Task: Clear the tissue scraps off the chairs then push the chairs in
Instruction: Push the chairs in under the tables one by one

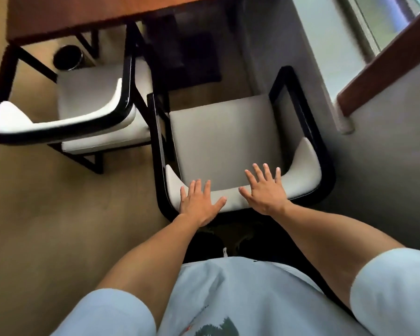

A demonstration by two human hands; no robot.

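A black-framed chair with a pale grey seat (224,139) stands right in front of me, its curved padded back nearest me. My left hand (199,203) lies flat with fingers spread on the left part of that back. My right hand (264,190) lies flat and spread on the middle of the back. Neither hand holds anything. No tissue scraps show on this seat. A second matching chair (87,100) stands to the left, its front partly under the brown table (83,13); its seat also looks bare.
A round dark bin (67,57) sits on the floor under the table beside the left chair. A dark mat (187,54) lies under the table ahead. A grey wall and a wooden window ledge (383,66) run close along the right. Tan floor spreads to the left.
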